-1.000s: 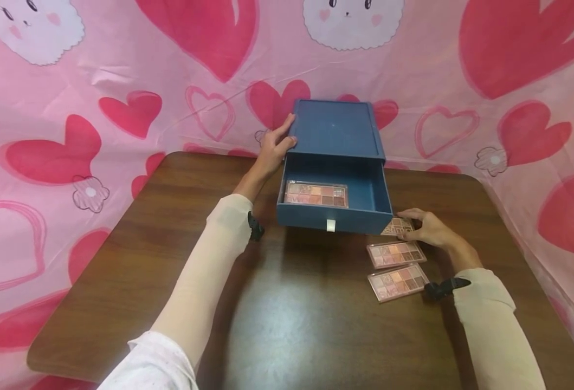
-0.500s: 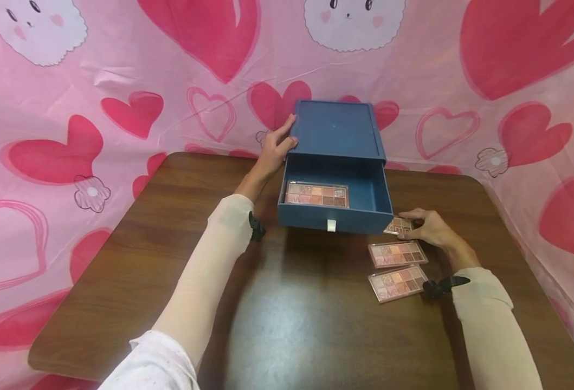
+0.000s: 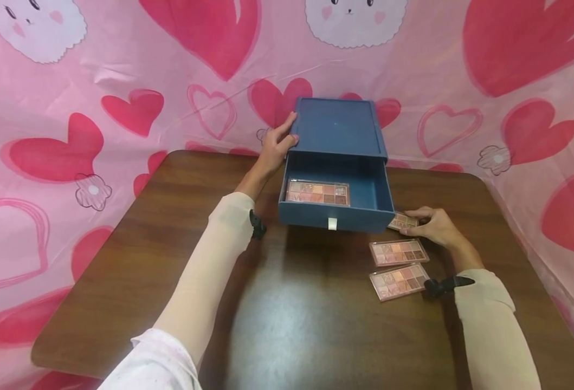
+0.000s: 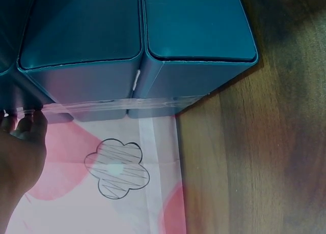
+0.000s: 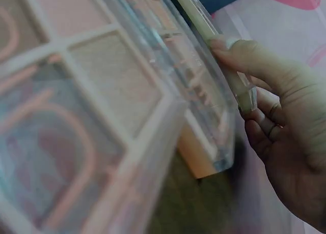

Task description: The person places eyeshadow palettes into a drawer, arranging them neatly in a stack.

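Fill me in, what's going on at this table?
A person's left hand rests against the side of a blue box whose drawer stands open, with one makeup palette inside. The right hand pinches another palette just right of the drawer. Two more palettes lie on the table, nearer the person.

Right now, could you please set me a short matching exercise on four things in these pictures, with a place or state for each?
Column one:
1. left hand
2. right hand
3. white pull tab
4. blue drawer

Column two:
A. on the front face, near its middle
B. pulled open and holding a makeup item
C. touching the left side of the blue case
D. pinching an eyeshadow palette

Right pairs: 1-C, 2-D, 3-A, 4-B.
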### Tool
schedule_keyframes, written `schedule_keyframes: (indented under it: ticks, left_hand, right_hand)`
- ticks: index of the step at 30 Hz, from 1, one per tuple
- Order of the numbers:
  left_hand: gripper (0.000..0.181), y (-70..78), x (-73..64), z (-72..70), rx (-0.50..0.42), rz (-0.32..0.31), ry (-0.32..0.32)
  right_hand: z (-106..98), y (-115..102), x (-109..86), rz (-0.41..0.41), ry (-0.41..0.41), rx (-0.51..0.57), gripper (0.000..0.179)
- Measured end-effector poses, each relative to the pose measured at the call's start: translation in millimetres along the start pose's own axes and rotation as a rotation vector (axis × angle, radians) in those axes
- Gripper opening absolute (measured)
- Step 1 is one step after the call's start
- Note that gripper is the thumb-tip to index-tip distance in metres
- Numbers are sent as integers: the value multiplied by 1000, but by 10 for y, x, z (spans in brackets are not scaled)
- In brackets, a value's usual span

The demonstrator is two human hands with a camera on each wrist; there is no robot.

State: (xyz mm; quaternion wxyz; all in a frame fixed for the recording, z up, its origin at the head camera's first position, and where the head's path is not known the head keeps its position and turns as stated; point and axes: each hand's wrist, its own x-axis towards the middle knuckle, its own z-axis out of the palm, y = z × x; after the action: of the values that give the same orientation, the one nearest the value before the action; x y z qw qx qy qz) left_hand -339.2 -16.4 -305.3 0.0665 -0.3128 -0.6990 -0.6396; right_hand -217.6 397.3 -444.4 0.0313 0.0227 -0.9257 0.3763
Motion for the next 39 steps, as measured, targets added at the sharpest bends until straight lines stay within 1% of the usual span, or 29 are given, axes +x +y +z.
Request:
schedule_keyframes:
  ticks: [5,8,11,15,18,24,28,30,33,35,39]
  left_hand:
    - [61,2,-4,-8,8,-2,5]
    - [61,3,-3,-10,10,-4,7]
    - [61,8,9,-10,5,-6,12]
    - [61,16,27,-14,-7,2,21]
    - [60,16,30,-20,-8,9,22]
    - [60,16,18,-6,6,-2,10]
    - [59,29,9,9,20,5,13]
    - [59,35,6,13,18,11,14]
    - [59,38,1,12,12,11,12]
    - [59,39,-5,10,15,6,11]
    - [58,33,-10,13,31,11,12]
  right_hand:
    - [-109,-97,-17,-22,14,8,56]
    - [-209,-195,-30,-33,16,0,56]
    - [-318,-314,-34,-42,33,28,55]
    - [-457,-481,-37,-83,57,27,53]
    - [-531,-599,-70,-116,55,8,53]
    - [-618,-785,-189,-59,33,43,51]
    - [-684,-867,-227,-84,45,59,54]
    - [-724,-895,-224,-97,64,15,56]
    - [-785,-928,-212,-104,69,-41,54]
    - [-823,-952,-200,-138,72,-58,52]
    - [-887,-1006,-208,-225,57,-3,50]
